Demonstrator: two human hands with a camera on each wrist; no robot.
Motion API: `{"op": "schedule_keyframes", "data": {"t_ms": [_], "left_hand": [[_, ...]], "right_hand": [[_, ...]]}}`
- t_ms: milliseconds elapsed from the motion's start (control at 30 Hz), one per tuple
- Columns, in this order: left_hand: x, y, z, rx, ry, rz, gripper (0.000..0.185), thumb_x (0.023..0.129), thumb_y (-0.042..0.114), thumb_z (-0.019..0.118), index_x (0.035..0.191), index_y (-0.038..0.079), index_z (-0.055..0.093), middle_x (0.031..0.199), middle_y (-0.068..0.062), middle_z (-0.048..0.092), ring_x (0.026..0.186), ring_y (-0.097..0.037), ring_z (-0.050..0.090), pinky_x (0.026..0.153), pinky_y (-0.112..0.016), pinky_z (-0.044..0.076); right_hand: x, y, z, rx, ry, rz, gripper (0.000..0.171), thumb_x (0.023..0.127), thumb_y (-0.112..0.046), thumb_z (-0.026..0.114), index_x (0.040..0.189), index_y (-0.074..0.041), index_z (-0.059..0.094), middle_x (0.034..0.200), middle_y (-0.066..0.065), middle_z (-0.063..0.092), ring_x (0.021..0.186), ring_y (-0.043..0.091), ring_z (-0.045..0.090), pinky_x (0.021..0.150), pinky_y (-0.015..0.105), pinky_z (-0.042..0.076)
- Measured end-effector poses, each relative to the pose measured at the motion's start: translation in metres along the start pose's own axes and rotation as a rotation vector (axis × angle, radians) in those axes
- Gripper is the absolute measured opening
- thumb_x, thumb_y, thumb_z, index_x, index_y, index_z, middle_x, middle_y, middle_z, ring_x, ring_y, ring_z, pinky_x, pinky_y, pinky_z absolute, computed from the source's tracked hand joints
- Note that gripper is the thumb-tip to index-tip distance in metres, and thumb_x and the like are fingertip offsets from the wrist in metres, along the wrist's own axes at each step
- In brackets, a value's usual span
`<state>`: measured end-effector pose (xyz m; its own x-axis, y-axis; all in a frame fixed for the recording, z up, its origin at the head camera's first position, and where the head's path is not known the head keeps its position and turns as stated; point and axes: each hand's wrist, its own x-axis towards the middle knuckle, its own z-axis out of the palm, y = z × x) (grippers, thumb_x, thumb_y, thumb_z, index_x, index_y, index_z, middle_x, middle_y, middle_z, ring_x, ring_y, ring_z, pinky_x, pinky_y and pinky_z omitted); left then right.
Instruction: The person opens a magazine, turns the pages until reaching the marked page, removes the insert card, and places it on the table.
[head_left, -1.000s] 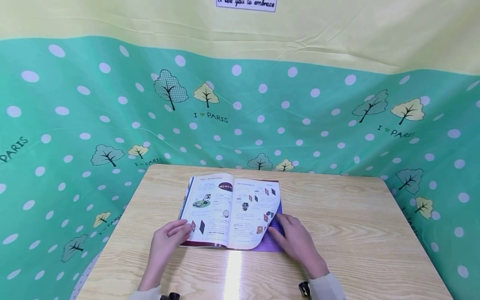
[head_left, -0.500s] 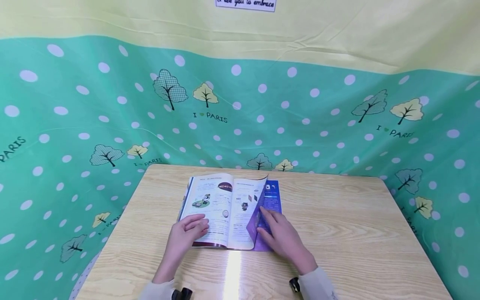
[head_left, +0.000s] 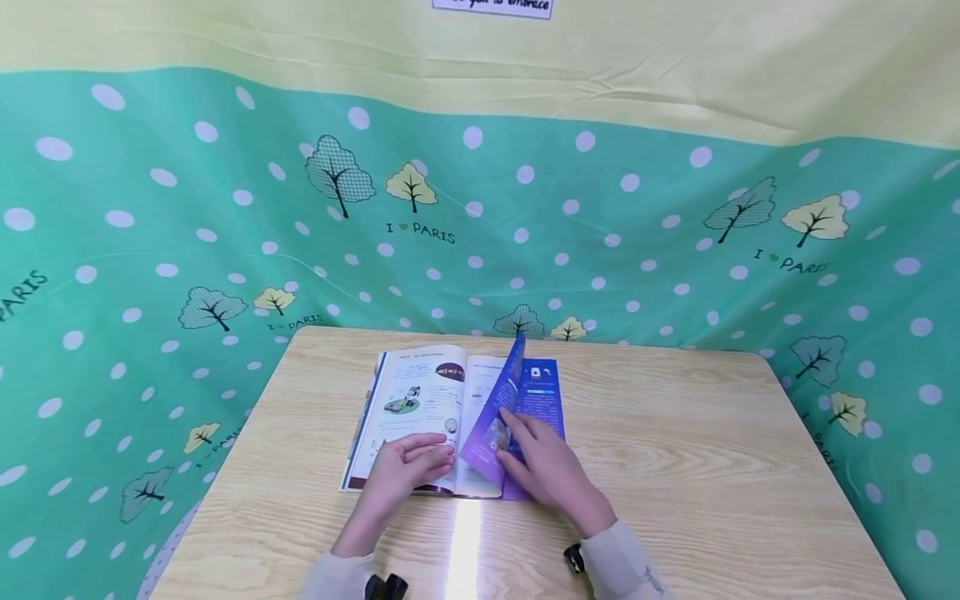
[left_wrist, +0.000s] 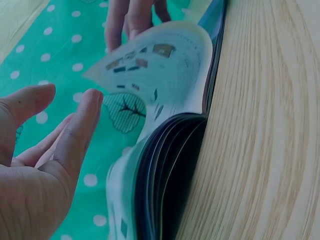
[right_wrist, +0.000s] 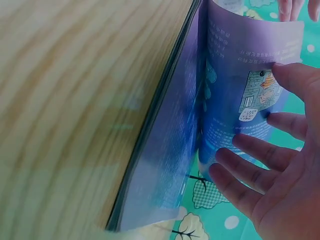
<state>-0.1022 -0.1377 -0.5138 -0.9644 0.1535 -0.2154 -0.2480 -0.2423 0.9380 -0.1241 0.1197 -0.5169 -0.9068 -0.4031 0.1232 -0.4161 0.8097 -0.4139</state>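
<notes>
Loosely spread right hand (head_left: 550,468) against page (right_wrist: 231,95)

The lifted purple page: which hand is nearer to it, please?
Right. The right hand touches the page; the left hand is left of it, with a visible gap.

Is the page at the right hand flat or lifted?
Lifted: the page curls up from the open magazine, the right hand at its purple side.

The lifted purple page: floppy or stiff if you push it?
Probably floppy: the page curves beside the right hand. It looks thin, so it's likely light and could crease. It joins the book at one side, so pushing would probably swing it over.
</notes>
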Motion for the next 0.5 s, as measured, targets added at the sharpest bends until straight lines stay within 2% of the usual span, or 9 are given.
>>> {"op": "schedule_keyframes", "data": {"t_ms": [133,300,500], "left_hand": [[0.0023,-0.0026,0.0038,0.017,-0.016,0.000,0.047,0.089,0.002,0.074,0.125,-0.020,0.054,0.107,-0.029,0.069,0.097,-0.039,0.070,0.087,-0.037,0.061],[0.0043,-0.0062,0.0079,0.052,0.012,-0.013,0.040,0.090,0.000,0.073,0.122,-0.018,0.058,0.104,-0.026,0.070,0.088,-0.029,0.073,0.084,-0.036,0.062],[0.0045,-0.0076,0.0083,0.096,0.040,-0.012,0.036,0.089,-0.001,0.072,0.119,-0.017,0.061,0.102,-0.027,0.071,0.088,-0.034,0.073,0.081,-0.036,0.063]], "right_hand": [[0.0038,-0.0027,0.0020,-0.009,-0.012,-0.003,0.068,0.100,-0.049,0.057,0.157,-0.022,0.033,0.146,0.011,0.049,0.132,0.031,0.048,0.109,0.050,0.046],[0.0072,-0.0063,0.0044,-0.024,-0.027,0.001,0.068,0.100,-0.050,0.057,0.157,-0.021,0.033,0.147,0.011,0.049,0.133,0.031,0.047,0.109,0.050,0.046],[0.0071,-0.0069,0.0050,-0.023,-0.024,0.005,0.069,0.100,-0.051,0.056,0.157,-0.019,0.035,0.145,0.011,0.050,0.132,0.031,0.048,0.109,0.049,0.047]]}}
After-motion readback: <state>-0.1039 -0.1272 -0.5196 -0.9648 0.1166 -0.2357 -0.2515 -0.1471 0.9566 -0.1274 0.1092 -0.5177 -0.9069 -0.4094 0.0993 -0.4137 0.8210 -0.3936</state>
